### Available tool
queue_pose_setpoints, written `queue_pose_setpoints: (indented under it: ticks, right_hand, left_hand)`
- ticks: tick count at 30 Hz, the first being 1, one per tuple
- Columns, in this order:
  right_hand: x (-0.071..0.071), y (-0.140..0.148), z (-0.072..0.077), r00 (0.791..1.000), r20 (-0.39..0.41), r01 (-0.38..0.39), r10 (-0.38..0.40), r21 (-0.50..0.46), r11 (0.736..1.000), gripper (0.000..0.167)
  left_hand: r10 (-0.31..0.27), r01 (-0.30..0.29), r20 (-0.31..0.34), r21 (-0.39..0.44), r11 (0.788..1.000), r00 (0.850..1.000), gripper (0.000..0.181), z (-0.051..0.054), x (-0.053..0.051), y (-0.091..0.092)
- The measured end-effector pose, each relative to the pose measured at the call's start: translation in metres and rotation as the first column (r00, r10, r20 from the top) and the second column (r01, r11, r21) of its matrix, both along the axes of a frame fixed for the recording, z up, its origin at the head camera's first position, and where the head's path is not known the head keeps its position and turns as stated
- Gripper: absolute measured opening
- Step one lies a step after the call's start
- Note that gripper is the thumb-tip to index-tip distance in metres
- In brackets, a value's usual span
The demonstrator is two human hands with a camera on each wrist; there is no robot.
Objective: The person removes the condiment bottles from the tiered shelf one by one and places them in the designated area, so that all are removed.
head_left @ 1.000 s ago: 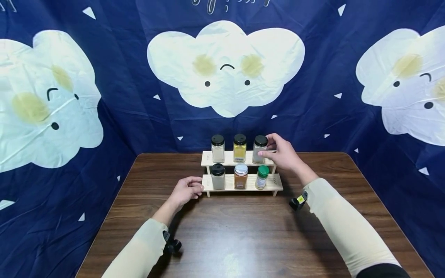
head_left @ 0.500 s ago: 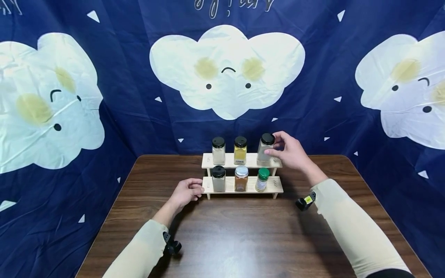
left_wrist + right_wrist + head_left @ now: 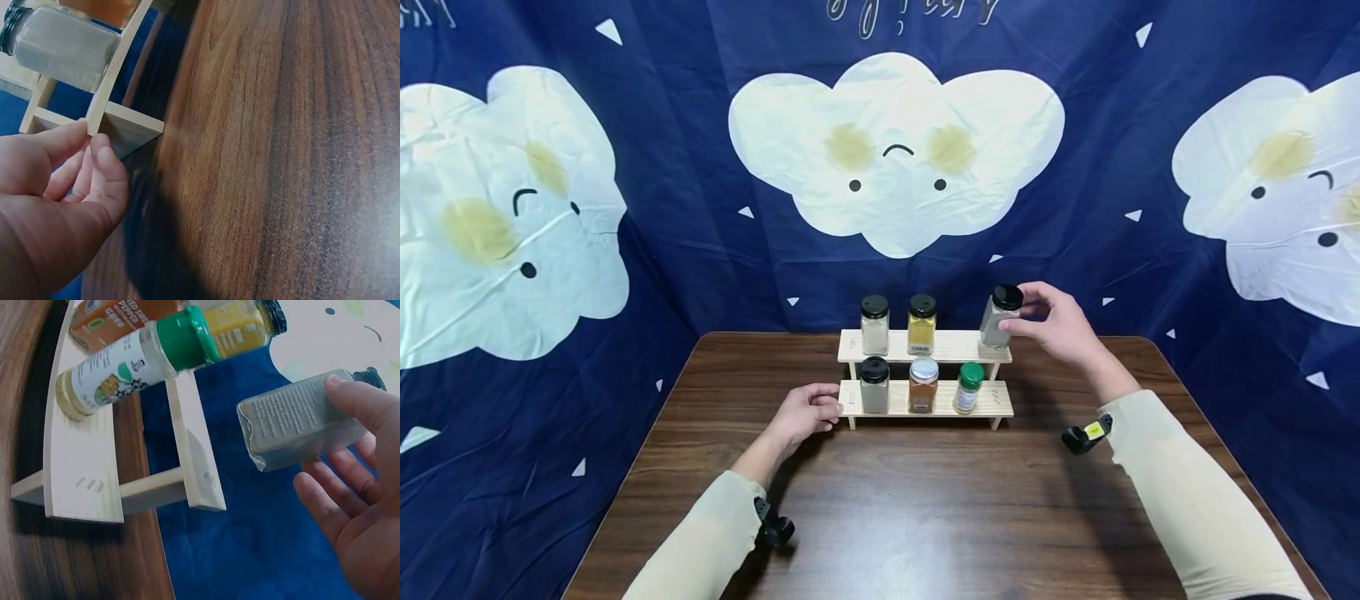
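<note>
Your right hand (image 3: 1060,325) is holding the grey jar (image 3: 997,325) by its sides, thumb on one face and fingers on the other, and you're tilting it a little, black lid uppermost. You're carrying it at the right end of the upper shelf (image 3: 951,345), and the right wrist view is showing its base apart from the wood. Over on the other side, your left hand (image 3: 805,412) is pinching the left end of the lower shelf (image 3: 996,400), fingertips closing narrowly on the corner of the plank.

Both shelves are standing near the middle of the far edge of the table (image 3: 887,500). Up top, a pale jar (image 3: 876,336) is sitting near the left end, with a yellow jar (image 3: 921,335) standing upright beside it. Down below, a second grey jar (image 3: 875,396) is standing nearest your left hand, a brown jar (image 3: 922,394) with a silver lid is taking the middle, and a small green-capped bottle (image 3: 966,398) is standing towards the right end. Beyond the table's far edge, a blue cloth (image 3: 685,208) is hanging, its big white clouds showing upside-down faces.
</note>
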State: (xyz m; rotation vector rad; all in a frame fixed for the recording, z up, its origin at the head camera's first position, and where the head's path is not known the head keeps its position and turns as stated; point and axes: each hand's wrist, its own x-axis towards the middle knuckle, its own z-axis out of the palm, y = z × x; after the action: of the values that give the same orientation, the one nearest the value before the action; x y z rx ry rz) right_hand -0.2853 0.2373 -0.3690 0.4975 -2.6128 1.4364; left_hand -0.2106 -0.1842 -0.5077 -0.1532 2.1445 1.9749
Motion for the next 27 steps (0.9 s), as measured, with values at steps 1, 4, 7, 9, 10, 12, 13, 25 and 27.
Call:
queue_pose_setpoints:
  ticks: [1, 4, 7, 9, 10, 12, 13, 25, 27]
  right_hand:
    - [0.001, 0.003, 0.0, 1.0, 0.005, 0.003, -0.003, -0.005, 1.0, 0.055]
    - [0.002, 0.013, -0.004, 1.0, 0.012, 0.008, -0.008, -0.011, 1.0, 0.056]
    - [0.002, 0.023, -0.008, 1.0, 0.016, 0.017, -0.017, -0.033, 0.999, 0.055]
    - [0.003, 0.029, -0.011, 1.0, 0.016, 0.026, -0.025, -0.048, 0.999, 0.054]
    - [0.004, 0.032, -0.013, 0.999, 0.014, 0.031, -0.03, -0.051, 0.998, 0.054]
    - [0.005, 0.037, -0.016, 0.999, 0.011, 0.042, -0.042, -0.057, 0.997, 0.054]
    - [0.006, 0.04, -0.017, 0.999, 0.009, 0.048, -0.047, -0.056, 0.997, 0.054]
    - [0.007, 0.064, -0.042, 0.999, 0.023, 0.048, -0.047, -0.052, 0.997, 0.051]
    - [0.004, 0.07, -0.052, 0.998, 0.033, 0.052, -0.05, -0.033, 0.998, 0.052]
  left_hand:
    - [0.0, 0.0, 0.004, 0.002, 1.0, 1.0, 0.049, 0.0, 0.0, 0.0]
    - [0.011, -0.012, 0.026, 0.009, 1.0, 1.0, 0.05, 0.001, 0.0, 0.001]
    - [0.015, -0.016, 0.041, 0.02, 1.0, 0.999, 0.05, 0.001, 0.0, 0.001]
    - [0.018, -0.019, 0.051, 0.033, 0.999, 0.999, 0.05, 0.001, 0.0, 0.001]
    - [0.015, -0.017, 0.053, 0.038, 0.999, 0.998, 0.05, 0.001, 0.0, 0.001]
    - [0.009, -0.011, 0.052, 0.047, 0.999, 0.999, 0.05, 0.002, 0.0, 0.001]
    - [0.007, -0.01, 0.052, 0.052, 0.999, 0.999, 0.051, 0.002, 0.0, 0.002]
    - [0.037, -0.041, 0.076, 0.065, 0.997, 0.996, 0.051, 0.001, -0.001, 0.001]
    - [0.036, -0.041, 0.076, 0.067, 0.997, 0.996, 0.051, 0.001, -0.001, 0.001]
